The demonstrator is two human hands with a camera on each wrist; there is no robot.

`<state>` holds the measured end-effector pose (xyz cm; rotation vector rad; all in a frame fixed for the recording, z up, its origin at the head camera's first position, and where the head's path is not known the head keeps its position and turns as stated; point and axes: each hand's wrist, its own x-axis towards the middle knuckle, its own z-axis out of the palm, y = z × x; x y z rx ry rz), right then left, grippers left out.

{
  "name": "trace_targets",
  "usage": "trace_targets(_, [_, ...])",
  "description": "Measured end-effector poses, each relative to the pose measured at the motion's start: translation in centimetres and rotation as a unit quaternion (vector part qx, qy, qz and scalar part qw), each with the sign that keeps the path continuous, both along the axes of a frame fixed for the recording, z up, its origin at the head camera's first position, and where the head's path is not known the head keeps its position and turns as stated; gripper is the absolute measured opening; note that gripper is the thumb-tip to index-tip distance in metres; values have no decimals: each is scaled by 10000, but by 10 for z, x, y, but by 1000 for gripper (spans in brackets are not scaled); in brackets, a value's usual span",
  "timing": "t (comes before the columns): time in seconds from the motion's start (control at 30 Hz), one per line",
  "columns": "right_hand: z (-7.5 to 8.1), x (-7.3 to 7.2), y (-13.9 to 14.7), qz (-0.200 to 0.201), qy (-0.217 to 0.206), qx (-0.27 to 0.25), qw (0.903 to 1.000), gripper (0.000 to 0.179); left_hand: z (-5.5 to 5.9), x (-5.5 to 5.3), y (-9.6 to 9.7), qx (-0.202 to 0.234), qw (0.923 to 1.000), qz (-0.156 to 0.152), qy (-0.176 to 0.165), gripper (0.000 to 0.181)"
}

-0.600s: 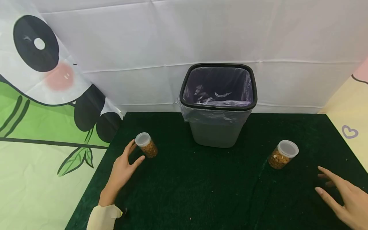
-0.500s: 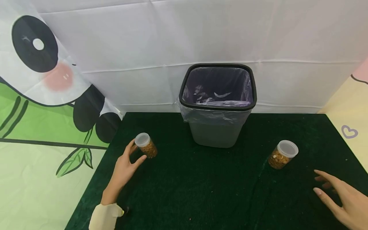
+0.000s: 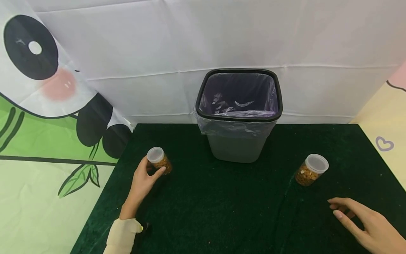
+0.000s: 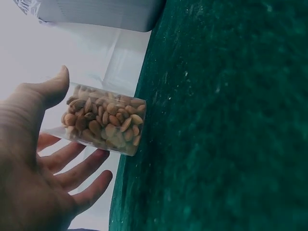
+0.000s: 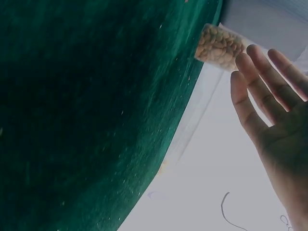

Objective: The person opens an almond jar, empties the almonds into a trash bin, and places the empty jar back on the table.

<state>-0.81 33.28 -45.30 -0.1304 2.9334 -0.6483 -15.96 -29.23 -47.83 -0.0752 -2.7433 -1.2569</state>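
A clear jar of almonds (image 3: 163, 164) with a whitish lid stands at the left of the green cloth. My left hand (image 3: 143, 180) is around it, thumb on the near side and fingers on the far left side. In the left wrist view the fingers (image 4: 79, 168) are spread and fairly straight beside the almond jar (image 4: 108, 118); firm contact cannot be made out. A second lidded jar of nuts (image 3: 307, 174) stands at the right. My right hand (image 3: 364, 218) hovers nearer to me, apart from this jar, its fingers relaxed and holding nothing.
A grey bin (image 3: 239, 144) with a black rim and clear plastic liner stands at the back middle, between the jars. Behind it hangs a white cloth wall (image 3: 142, 42). Printed cloth panels flank the green table (image 3: 215, 211).
My left hand has moved in closer around the left jar, its thumb now overlapping the jar. My right hand has moved left and slightly down. Both jars stay in place.
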Motion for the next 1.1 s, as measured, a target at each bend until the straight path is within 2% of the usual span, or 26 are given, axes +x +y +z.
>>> trace_targets(0.2, [-1,3,-7,276,49,-222,9994,26,0,0,3,22,9997,75,220,68])
trace_targets(0.47, [8,-2,-28,473,443,-333,9973,21,4,9,14,-279,9983,58,502,66])
trace_targets(0.6, [13,-6,-39,595,566,-393,9958,20,8,16,21,-429,9977,-96,517,66])
trace_targets(0.83, [19,-9,-57,981,1115,-597,9871,18,14,28,38,-475,9960,-366,663,63])
trace_targets(0.93, [22,-11,-63,1124,1270,-682,9831,21,15,30,46,-663,9923,-505,916,62])
trace_targets(1.1, [23,-14,-71,1298,1366,-779,9790,26,17,32,59,-1012,9812,-869,1396,60])
